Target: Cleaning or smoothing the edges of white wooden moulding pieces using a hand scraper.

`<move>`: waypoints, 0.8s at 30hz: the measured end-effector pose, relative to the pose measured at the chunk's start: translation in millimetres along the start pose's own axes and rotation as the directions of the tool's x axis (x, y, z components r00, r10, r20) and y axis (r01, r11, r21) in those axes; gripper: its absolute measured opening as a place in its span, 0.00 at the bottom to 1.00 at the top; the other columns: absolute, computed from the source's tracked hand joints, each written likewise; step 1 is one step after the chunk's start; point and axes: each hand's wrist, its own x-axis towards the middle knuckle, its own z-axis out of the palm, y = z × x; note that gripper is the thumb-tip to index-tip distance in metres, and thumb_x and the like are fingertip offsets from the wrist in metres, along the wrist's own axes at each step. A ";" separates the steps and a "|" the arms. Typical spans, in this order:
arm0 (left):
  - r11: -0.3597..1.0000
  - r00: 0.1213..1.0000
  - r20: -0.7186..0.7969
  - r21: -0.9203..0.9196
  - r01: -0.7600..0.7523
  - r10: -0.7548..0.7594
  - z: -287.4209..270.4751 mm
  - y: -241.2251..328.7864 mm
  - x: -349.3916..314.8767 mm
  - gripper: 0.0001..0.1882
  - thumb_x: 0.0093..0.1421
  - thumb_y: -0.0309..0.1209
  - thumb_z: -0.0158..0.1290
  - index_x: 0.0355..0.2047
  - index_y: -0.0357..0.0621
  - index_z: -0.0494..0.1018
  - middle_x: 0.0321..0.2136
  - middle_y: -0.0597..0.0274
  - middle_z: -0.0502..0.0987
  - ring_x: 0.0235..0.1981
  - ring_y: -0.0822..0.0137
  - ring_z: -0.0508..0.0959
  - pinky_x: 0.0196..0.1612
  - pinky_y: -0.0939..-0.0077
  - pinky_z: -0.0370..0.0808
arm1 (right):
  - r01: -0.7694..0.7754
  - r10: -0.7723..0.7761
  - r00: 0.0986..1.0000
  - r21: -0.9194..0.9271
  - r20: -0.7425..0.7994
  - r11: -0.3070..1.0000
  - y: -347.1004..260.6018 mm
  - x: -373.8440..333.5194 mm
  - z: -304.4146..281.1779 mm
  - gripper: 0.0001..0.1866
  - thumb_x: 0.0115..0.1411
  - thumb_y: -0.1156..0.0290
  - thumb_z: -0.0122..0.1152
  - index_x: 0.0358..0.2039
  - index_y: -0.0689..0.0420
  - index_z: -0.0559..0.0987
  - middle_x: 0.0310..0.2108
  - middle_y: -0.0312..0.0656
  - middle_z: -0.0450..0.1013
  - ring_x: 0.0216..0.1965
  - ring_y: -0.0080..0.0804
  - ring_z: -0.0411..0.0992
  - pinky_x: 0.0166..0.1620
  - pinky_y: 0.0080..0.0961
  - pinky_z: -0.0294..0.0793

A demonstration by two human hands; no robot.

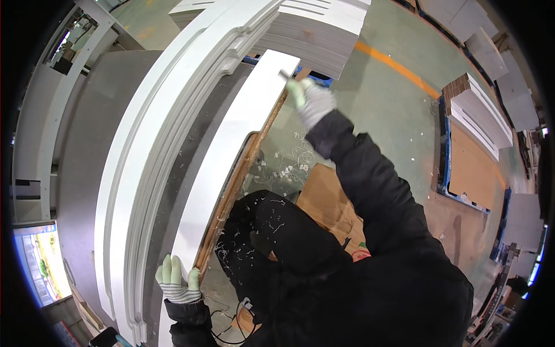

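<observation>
So, far left: wide grey work surface (81,173), with a stack of long white boards (130,173) lying along it, each with a stepped cutout in its profile. Can't tell whether those are finished or waiting.

Right beside the stack: one long white panel (231,141) with a shallow notch in its right edge, lying lengthwise in front of the person. Brown wood-coloured strip (250,155) shows just under that edge. This panel is the piece in hand.

Left hand (180,286), in a striped glove with pale green fingertips, rests on the near part of the panel. Fingers extended, thumb apart near the edge, not wrapped round anything.

Right hand (312,101), same glove type, is at the far end by the right edge. Fingers closed round a small dark tool (284,74); hand is blurred, so tool type and contact with the edge are unclear.

Progress: white scraps and curls (289,172) litter the floor, more on the dark trousers (260,225), so I'd say some edge trimming is done. Far end looks like the spot being worked; can't tell how much of this edge is left.

Far right: more white panels (477,113) stacked on a blue-edged pallet (444,159).
</observation>
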 end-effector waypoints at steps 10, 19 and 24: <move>0.998 1.000 0.027 0.057 0.004 -0.005 -0.1 -1.0 0.7 0.30 0.57 0.40 0.60 0.56 0.37 0.68 0.54 0.45 0.70 0.52 0.45 0.68 0.55 0.51 0.65 | 0.036 -0.029 0.997 -0.104 0.068 0.994 20.2 29.9 -2.3 0.28 0.67 0.43 0.41 0.37 0.58 0.75 0.24 0.56 0.75 0.28 0.56 0.74 0.33 0.44 0.73; 0.999 0.999 0.018 0.019 0.033 -0.033 -2.0 2.2 0.7 0.30 0.57 0.41 0.60 0.56 0.38 0.69 0.53 0.46 0.70 0.51 0.45 0.69 0.55 0.51 0.66 | 0.152 -0.152 0.988 -0.047 0.011 0.987 51.5 48.1 -5.9 0.29 0.64 0.43 0.49 0.34 0.61 0.78 0.26 0.56 0.75 0.31 0.50 0.76 0.38 0.39 0.73; 0.999 0.999 0.053 0.044 0.006 -0.009 -1.7 -0.4 2.3 0.30 0.57 0.38 0.60 0.56 0.38 0.67 0.54 0.44 0.68 0.49 0.44 0.68 0.54 0.50 0.65 | -0.287 0.292 0.942 0.051 -0.164 0.956 80.3 87.7 -13.3 0.29 0.65 0.44 0.48 0.30 0.61 0.79 0.20 0.48 0.73 0.23 0.40 0.72 0.31 0.36 0.70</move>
